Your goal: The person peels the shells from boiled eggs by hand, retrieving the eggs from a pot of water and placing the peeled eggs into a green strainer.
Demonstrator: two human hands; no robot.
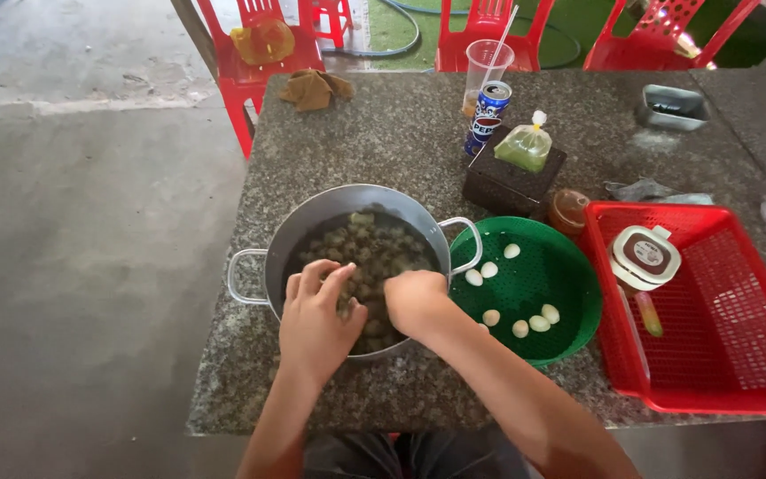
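Item: small speckled eggs (374, 253), piled in dark liquid inside a metal pot (312, 222) at the near edge of a stone table (383, 133).

Handling: the eggs are judged light, round, wet and slippery, with thin shells that crack easily; each is best taken singly between fingertips, never squeezed. The pot looks heavy when full and is to be lifted by its two side handles.

Hands: the left hand (316, 324) is laid over the pot's near rim, fingers spread and curled down among the eggs. The right hand (414, 300) is bunched closed just beside it, possibly around one egg, though this cannot be told from above.

Beside the pot, to its right: a green basket (569, 275) holding a few peeled white eggs (538, 321); further right, a red crate (720, 355). Behind the pot: a drinks can (488, 115), a plastic cup (488, 66).

Surface and room: speckled granite, apparently damp near the pot; concrete floor (82, 222) to the pot's left; red chairs (263, 53) beyond the table.
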